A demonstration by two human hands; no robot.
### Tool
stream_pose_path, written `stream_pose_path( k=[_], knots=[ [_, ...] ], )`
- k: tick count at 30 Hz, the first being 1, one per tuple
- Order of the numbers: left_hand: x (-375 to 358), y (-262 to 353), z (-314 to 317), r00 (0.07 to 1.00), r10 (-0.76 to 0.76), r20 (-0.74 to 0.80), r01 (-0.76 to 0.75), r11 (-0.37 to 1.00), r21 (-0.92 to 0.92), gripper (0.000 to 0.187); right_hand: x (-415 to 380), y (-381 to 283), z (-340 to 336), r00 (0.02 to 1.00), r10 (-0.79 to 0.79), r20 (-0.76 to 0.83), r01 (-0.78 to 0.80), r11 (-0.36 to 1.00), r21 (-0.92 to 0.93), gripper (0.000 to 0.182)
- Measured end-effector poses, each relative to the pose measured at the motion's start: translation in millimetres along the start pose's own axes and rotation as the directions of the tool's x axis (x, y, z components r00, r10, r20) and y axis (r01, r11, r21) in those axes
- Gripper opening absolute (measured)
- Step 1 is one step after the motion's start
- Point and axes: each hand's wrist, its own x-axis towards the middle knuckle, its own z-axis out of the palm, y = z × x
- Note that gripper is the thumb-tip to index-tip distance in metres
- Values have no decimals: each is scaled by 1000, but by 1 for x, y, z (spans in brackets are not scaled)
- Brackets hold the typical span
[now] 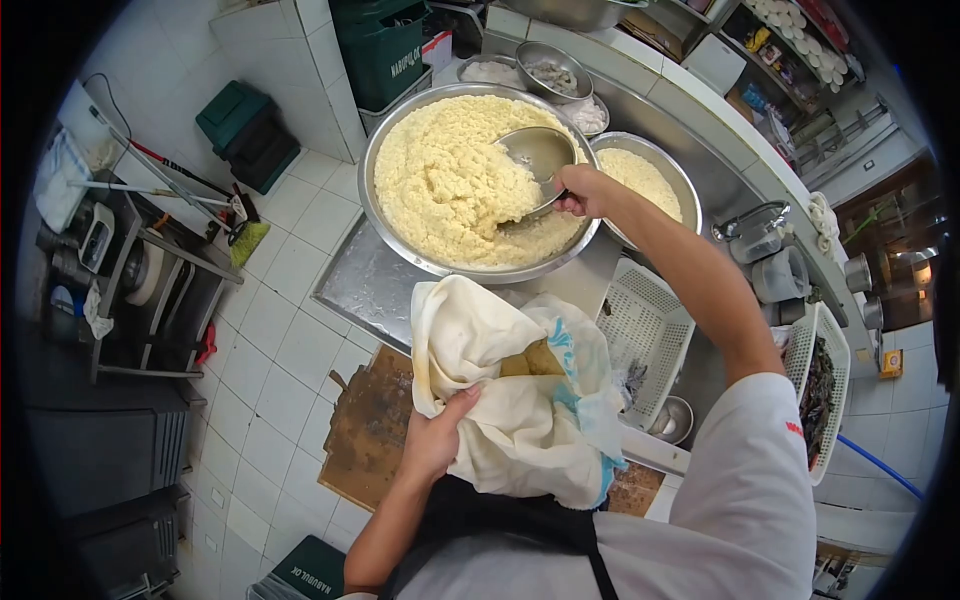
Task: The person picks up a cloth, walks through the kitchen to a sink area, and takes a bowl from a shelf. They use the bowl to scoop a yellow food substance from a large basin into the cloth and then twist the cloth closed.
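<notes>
My right hand [580, 191] grips a shiny metal bowl [545, 152] by its edge. The bowl is tilted and partly sunk in a pale yellow, crumbly mash [440, 170]. That mash fills a large round metal basin [372, 200]. Closer to my body, my left hand [436, 432] is closed on the gathered edge of an off-white cloth bag [510, 430]. The bag's mouth is partly open and shows something yellowish inside. Along its right side runs a thinner whitish layer with blue print [565, 350]. My left fingertips are partly hidden by the cloth folds.
A second metal basin [692, 190] of finer pale grains stands right of the large one. Smaller bowls [553, 72] sit behind. A white perforated crate [648, 310] lies in the sink area near a tap [750, 215]. A brown board [370, 425] is below the bag.
</notes>
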Motion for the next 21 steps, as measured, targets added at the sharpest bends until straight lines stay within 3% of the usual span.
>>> stream_pose_path(
  k=[4,11,18,21],
  knots=[
    [0,-2,-3,1000,6,-2,-6,1000,10,40,1,9,-6,997,-32,72,27,997,71,11],
    [4,11,7,999,14,-32,-13,1000,6,46,-53,19,-26,982,-57,178,-8,937,349,7],
    [19,19,20,997,-56,55,57,998,-2,44,-167,67,-48,994,-47,95,-7,862,506,14],
    [22,24,25,992,-78,100,79,997,-2,43,-235,81,-36,993,110,40,-112,798,593,17]
  ],
)
